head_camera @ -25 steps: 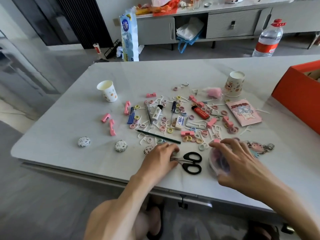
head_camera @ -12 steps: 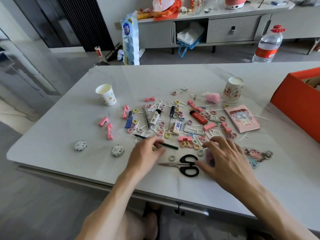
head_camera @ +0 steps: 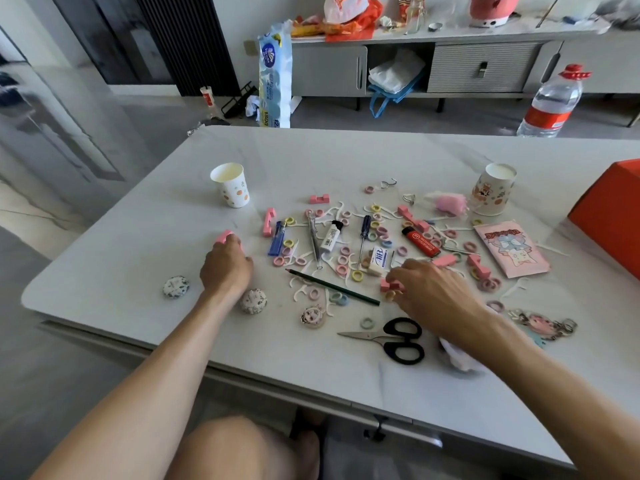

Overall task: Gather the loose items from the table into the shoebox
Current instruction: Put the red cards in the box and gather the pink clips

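The orange shoebox (head_camera: 613, 216) stands at the table's right edge. Loose items cover the middle of the white table (head_camera: 138, 258): coloured rings, white floss picks, pink clips, a green pencil (head_camera: 332, 287), black scissors (head_camera: 398, 339), a red lighter (head_camera: 420, 241) and a blue lighter (head_camera: 277, 239). My left hand (head_camera: 227, 268) reaches left of the pile, its fingers curled over a pink clip (head_camera: 224, 236). In the pile, my right hand (head_camera: 433, 292) pinches another pink clip (head_camera: 389, 285) beside a yellow ring (head_camera: 390, 295). A crumpled clear bag (head_camera: 460, 358) lies partly hidden under my right forearm.
Two paper cups (head_camera: 231, 185) (head_camera: 495, 188) stand behind the pile. A pink booklet (head_camera: 510, 249) and a keychain (head_camera: 543, 323) lie on the right. Two patterned round pieces (head_camera: 176, 286) (head_camera: 253, 301) and a round badge (head_camera: 313, 317) sit near the front edge. A water bottle (head_camera: 554, 102) stands beyond the table.
My left hand moved from the scissors leftward to the pink clips. My right hand left the clear bag and reached forward into the pile onto a pink clip.
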